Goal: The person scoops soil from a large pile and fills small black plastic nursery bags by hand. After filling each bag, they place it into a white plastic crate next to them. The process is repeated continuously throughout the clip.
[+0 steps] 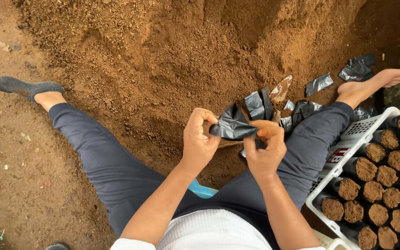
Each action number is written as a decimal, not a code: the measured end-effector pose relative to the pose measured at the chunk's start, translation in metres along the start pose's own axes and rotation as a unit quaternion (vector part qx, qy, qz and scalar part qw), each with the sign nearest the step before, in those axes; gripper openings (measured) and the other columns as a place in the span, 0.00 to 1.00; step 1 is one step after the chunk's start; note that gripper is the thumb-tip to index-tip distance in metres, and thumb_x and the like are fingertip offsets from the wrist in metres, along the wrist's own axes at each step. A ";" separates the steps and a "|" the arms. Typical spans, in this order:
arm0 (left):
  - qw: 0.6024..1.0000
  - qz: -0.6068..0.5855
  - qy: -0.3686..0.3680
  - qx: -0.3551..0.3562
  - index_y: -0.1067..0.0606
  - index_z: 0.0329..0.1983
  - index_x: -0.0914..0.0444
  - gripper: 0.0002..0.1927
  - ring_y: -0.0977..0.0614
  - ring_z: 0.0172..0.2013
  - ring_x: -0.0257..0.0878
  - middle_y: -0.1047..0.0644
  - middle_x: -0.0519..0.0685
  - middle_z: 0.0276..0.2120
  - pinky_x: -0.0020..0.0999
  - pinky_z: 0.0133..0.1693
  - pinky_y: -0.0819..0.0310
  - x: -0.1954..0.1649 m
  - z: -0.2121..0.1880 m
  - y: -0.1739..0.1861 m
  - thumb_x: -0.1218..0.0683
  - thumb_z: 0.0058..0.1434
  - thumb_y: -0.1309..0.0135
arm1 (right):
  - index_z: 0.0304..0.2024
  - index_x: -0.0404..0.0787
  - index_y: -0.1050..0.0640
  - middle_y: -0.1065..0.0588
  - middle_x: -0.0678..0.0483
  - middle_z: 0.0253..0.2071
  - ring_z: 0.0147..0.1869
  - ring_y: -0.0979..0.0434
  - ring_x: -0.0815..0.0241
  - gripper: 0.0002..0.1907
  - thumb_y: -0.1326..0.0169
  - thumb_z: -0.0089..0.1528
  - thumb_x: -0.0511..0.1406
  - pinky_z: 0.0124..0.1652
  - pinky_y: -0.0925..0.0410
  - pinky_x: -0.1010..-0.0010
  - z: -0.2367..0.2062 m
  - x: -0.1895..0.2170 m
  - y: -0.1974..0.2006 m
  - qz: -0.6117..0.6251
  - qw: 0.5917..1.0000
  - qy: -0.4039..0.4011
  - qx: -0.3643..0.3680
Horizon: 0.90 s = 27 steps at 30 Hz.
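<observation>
Both my hands hold a small black plastic bag (pixel 234 124) in front of me, above the soil. My left hand (pixel 199 140) pinches its left edge between thumb and fingers. My right hand (pixel 265 148) grips its right lower corner. The bag looks empty and crumpled. Behind it rises a big heap of brown soil (pixel 172 55). Several more empty black bags (pixel 260 105) lie on the soil just beyond my hands.
A white plastic crate (pixel 348 139) at my right holds several black bags packed with soil (pixel 371 190). My legs in dark trousers spread to either side, the left foot in a dark sock (pixel 17 86), the right foot bare (pixel 376 83). More black bags (pixel 358 67) lie far right.
</observation>
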State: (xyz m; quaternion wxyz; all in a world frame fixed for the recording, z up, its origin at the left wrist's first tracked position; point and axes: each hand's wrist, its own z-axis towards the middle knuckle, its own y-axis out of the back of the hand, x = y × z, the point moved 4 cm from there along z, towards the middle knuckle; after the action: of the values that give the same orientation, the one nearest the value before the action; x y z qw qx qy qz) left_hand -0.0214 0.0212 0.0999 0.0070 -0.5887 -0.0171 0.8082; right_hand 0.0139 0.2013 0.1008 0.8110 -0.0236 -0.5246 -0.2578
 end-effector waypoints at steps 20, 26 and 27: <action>0.992 0.083 -0.054 -0.078 0.41 0.29 0.61 0.20 0.36 0.28 0.34 0.38 0.45 0.27 0.27 0.31 0.40 0.015 0.000 -0.011 0.69 0.50 0.41 | 0.30 0.37 0.36 0.32 0.51 0.35 0.36 0.33 0.58 0.16 0.41 0.51 0.21 0.36 0.38 0.71 0.013 0.011 -0.029 -0.147 0.981 0.128 -0.017; 0.988 0.060 -0.074 -0.119 0.45 0.27 0.61 0.21 0.39 0.27 0.32 0.41 0.44 0.26 0.27 0.31 0.44 0.028 -0.005 -0.012 0.70 0.50 0.44 | 0.30 0.38 0.38 0.34 0.54 0.32 0.34 0.35 0.62 0.17 0.40 0.55 0.23 0.36 0.39 0.73 0.005 -0.003 -0.032 -0.108 0.986 0.118 -0.046; 0.988 0.053 -0.081 -0.123 0.46 0.27 0.61 0.22 0.40 0.27 0.32 0.41 0.44 0.26 0.27 0.30 0.46 0.028 -0.005 -0.013 0.70 0.49 0.44 | 0.31 0.38 0.38 0.35 0.54 0.31 0.34 0.36 0.62 0.18 0.39 0.56 0.24 0.37 0.39 0.73 0.003 -0.005 -0.033 -0.092 0.986 0.129 -0.059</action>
State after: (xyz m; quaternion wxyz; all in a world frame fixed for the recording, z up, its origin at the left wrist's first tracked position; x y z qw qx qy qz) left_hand -0.0252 0.0350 0.0718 -0.1099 -0.5180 -0.0861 0.8439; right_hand -0.0045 0.1751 0.0902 0.8420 0.0105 -0.3995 -0.3624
